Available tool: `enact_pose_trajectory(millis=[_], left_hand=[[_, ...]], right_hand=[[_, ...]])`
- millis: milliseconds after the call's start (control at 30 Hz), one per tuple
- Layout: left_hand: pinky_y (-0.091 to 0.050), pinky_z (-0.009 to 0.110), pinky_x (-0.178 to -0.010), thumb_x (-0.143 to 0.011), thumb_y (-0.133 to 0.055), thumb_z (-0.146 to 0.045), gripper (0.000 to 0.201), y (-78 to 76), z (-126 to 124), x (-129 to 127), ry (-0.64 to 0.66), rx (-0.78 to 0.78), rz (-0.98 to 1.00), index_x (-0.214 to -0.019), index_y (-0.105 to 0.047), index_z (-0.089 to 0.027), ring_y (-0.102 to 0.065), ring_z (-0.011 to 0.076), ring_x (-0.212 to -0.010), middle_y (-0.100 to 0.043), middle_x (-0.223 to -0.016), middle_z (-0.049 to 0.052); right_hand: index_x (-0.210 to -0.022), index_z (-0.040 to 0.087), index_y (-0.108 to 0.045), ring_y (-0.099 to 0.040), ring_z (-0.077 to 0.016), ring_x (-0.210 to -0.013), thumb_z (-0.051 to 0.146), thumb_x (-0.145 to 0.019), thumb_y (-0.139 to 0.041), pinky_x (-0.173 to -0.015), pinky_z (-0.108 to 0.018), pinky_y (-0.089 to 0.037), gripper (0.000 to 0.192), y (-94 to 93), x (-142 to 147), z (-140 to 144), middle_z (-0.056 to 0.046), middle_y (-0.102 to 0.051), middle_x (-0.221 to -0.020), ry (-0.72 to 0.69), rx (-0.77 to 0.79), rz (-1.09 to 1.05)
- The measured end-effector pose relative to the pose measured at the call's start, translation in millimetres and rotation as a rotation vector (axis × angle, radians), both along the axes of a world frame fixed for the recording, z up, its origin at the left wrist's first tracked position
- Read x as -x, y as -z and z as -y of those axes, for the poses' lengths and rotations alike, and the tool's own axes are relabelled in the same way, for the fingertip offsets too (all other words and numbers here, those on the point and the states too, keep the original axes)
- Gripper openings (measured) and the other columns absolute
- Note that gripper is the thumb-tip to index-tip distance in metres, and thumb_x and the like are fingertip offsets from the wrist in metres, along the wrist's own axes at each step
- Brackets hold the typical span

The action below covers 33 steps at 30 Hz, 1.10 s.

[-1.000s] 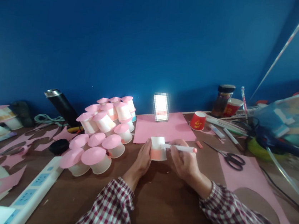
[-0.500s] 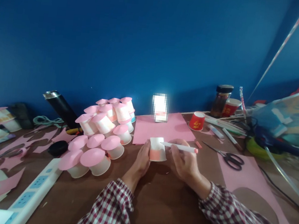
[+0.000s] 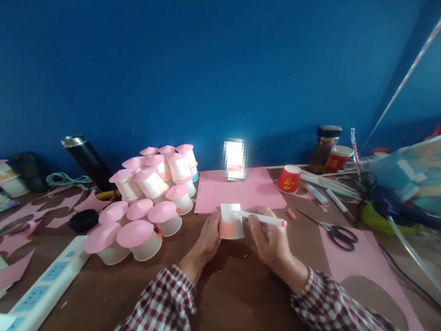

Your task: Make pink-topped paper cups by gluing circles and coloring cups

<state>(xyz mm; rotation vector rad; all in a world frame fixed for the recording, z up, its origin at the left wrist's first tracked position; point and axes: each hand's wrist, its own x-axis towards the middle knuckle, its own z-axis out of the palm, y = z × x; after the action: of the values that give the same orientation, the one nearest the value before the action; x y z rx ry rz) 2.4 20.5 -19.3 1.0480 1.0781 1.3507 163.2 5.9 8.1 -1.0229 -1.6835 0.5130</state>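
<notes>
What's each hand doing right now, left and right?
Left hand: closed around the small white paper cup with pink lower band.
Right hand: closed on the white marker with pink cap, tip at the cup.

The scene is lit softly and evenly, and the deep blue painted wall (image 3: 200, 62) is seen brighter toward the right. Faint, diffuse shadows are cast on the brown wooden table (image 3: 237, 300) beneath the forearms. 1 small white upright card (image 3: 234, 159) is blown out by glare and pixelated. Strong wide-angle distortion is seen at the edges, where the white plastic power strip (image 3: 45, 289) and the checked sleeves are smeared and soft.
</notes>
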Motion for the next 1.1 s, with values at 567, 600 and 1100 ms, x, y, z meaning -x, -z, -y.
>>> enact_pose_trajectory(millis=[567, 600, 1100], left_hand=[[-0.034, 0.040, -0.104, -0.085, -0.049, -0.049, 0.045, 3.8, -3, 1, -0.016, -0.017, 0.008, -0.103, -0.067, -0.012, -0.050, 0.0294, -0.120, -0.069, -0.107, 0.013], [-0.035, 0.040, -0.103, -0.084, -0.050, -0.049, 0.045, 4.6, -3, 1, -0.017, -0.016, -0.007, -0.103, -0.067, -0.012, -0.051, 0.0297, -0.118, -0.069, -0.107, 0.013], [-0.032, 0.041, -0.105, -0.086, -0.045, -0.051, 0.048, 4.1, -2, 1, -0.007, -0.031, -0.044, -0.105, -0.066, -0.012, -0.052, 0.0280, -0.117, -0.068, -0.110, 0.012]], right_hand=[[-0.093, 0.019, -0.058, -0.060, -0.0123, -0.060, 0.026, -0.091, -0.048, -0.056, -0.020, -0.046, 0.012, -2.3, 1, 1, -0.001, -0.063, -0.072, 0.033, -0.054, -0.013], [-0.093, 0.019, -0.058, -0.060, -0.0121, -0.059, 0.025, -0.091, -0.048, -0.055, -0.020, -0.046, 0.012, -2.5, 0, 1, -0.001, -0.063, -0.072, 0.037, -0.055, -0.010], [-0.093, 0.019, -0.057, -0.063, -0.0146, -0.064, 0.026, -0.091, -0.047, -0.059, -0.023, -0.049, 0.012, 1.2, 0, -2, -0.003, -0.064, -0.076, 0.034, -0.030, -0.009]])
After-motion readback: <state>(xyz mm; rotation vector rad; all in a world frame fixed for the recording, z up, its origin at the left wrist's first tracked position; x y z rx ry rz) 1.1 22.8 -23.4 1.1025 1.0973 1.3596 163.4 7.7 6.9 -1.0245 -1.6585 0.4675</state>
